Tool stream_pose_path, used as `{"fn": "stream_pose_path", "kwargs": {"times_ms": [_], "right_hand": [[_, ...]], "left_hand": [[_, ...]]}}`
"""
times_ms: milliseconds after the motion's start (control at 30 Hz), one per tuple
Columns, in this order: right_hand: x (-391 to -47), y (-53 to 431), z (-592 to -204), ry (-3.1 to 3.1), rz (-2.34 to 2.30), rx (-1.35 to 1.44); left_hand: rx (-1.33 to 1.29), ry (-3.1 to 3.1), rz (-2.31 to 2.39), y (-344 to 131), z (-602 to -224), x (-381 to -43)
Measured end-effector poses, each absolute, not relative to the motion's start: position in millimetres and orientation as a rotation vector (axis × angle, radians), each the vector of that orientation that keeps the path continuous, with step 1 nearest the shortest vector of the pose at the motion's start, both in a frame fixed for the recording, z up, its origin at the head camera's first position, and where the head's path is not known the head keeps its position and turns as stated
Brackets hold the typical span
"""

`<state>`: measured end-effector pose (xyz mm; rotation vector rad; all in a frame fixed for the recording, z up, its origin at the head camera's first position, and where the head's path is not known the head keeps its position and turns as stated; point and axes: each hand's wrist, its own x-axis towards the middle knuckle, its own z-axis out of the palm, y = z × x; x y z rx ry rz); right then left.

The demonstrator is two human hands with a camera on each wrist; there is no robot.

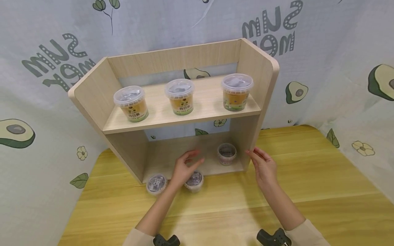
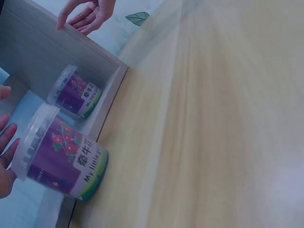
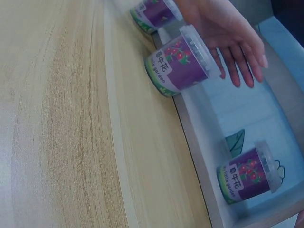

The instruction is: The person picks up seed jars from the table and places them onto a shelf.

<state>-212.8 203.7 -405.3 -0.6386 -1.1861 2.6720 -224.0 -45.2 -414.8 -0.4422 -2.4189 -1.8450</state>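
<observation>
My left hand, fingers spread and slightly bent, reaches in front of the lower shelf level. It holds nothing and is close above a purple-labelled plastic cup on the table at the shelf's front edge. A second such cup stands on the table to its left. The third purple-labelled cup is inside the lower level, near the right side panel. My right hand grips the front edge of that panel of the wooden shelf, thumb and fingers on either side. In the left wrist view, the right hand's fingertips meet the edge.
Three lidded cups with orange labels, a left one, a middle one and a right one, stand on the upper level. Patterned cloth hangs behind the shelf and at the sides. The wooden table extends toward me.
</observation>
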Motion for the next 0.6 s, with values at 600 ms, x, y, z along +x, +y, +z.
{"fn": "stream_pose_path", "kwargs": {"times_ms": [600], "right_hand": [[-212.5,203.2,-405.0,-1.216,2.662,-0.649]], "left_hand": [[-0.421,-2.545,-1.884,-63.4,-436.7,-200.9]]}}
